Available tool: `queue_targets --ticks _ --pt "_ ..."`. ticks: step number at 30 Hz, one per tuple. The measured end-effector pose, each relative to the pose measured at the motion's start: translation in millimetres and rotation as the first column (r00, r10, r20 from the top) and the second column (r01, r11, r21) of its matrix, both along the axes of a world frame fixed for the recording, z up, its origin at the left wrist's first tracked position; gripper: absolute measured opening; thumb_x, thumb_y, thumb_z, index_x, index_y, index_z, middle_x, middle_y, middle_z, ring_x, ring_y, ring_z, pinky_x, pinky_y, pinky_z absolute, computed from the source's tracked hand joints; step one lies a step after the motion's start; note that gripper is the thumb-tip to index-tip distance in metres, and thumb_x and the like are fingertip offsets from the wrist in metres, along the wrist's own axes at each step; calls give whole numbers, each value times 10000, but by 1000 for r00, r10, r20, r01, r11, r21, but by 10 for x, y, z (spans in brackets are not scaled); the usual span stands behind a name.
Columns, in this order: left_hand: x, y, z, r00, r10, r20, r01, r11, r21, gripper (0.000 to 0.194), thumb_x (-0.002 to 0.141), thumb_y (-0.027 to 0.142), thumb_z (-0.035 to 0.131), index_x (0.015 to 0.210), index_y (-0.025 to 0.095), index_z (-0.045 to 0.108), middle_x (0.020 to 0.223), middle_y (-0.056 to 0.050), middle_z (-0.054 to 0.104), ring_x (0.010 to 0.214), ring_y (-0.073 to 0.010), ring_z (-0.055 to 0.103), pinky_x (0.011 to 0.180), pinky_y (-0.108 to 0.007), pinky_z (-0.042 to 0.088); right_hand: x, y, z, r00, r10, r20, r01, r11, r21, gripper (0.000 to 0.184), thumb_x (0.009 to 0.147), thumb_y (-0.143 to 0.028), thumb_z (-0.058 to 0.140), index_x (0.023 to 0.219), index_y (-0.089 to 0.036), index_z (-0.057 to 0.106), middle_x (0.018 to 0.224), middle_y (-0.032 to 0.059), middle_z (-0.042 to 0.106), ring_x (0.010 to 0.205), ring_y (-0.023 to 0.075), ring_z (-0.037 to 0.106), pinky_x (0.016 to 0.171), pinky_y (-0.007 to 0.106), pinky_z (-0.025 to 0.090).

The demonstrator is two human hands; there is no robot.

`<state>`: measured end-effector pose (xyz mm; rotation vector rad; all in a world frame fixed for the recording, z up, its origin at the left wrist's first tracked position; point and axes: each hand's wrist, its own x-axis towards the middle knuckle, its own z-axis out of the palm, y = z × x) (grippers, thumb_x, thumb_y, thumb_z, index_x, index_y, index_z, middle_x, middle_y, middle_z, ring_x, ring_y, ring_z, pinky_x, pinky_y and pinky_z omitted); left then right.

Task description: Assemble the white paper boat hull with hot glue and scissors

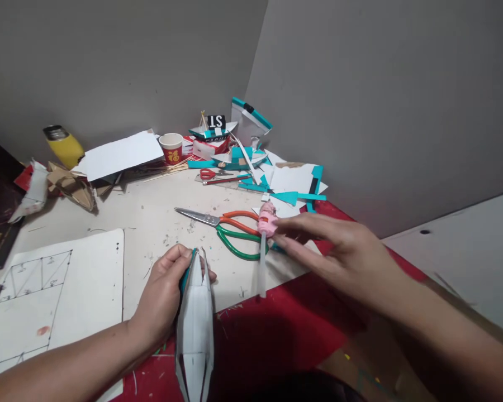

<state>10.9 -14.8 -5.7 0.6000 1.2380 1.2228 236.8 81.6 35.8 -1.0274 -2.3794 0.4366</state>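
Note:
My left hand (pixel 167 279) is closed around the pointed far end of a white paper boat hull (pixel 197 318), which has a teal strip along its edge. The hull's near end points down toward my body. Over the table's right part, my right hand (pixel 335 245) has its fingers stretched out and apart. Its fingertips are at the right side of a pink glue gun (pixel 267 222); whether they touch it I cannot tell. A translucent glue stick (pixel 262 268) sticks out of the gun toward me. Scissors (pixel 222 220) with orange and green handles lie just left of it.
A sheet with a pencilled truss drawing (pixel 88 290) lies at left. At the back stand a yellow bottle (pixel 65 146), a paper cup (pixel 171 148) and small model boats (pixel 238 159), among teal and white scraps. Small red scissors (pixel 207 174) lie there. Grey walls rise behind the table.

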Motion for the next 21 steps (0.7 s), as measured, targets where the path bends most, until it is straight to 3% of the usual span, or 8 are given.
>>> queue_targets --ticks 4,7,11,21 --pt "4 2 16 1000 24 1 -24 1000 6 226 852 353 576 708 192 511 656 2 639 566 -121 549 539 -218 428 -485 -321 -85 972 97 -215 -135 976 -168 87 818 -216 618 796 -165 686 683 21 669 593 116 599 550 212 454" --pt "6 10 31 997 72 -16 -72 997 34 221 826 299 619 675 182 508 596 53 539 537 -77 466 542 -176 404 -755 -369 -225 953 23 -302 -131 930 -342 86 774 -233 664 768 -147 670 629 -6 616 534 86 542 500 188 423" --pt "8 15 38 997 73 25 -73 997 33 213 824 282 622 671 178 515 612 48 529 574 -81 447 563 -174 400 -884 -351 -348 917 -71 -393 -157 841 -517 76 764 -187 629 698 -150 623 549 -46 540 468 53 466 440 160 359" --pt "17 25 47 997 66 35 -66 998 -2 231 815 282 623 656 178 491 598 43 487 566 -89 422 541 -184 384 -905 -352 -378 899 -57 -434 -213 809 -548 126 788 -174 545 669 -162 583 525 -62 459 482 59 395 448 180 299"
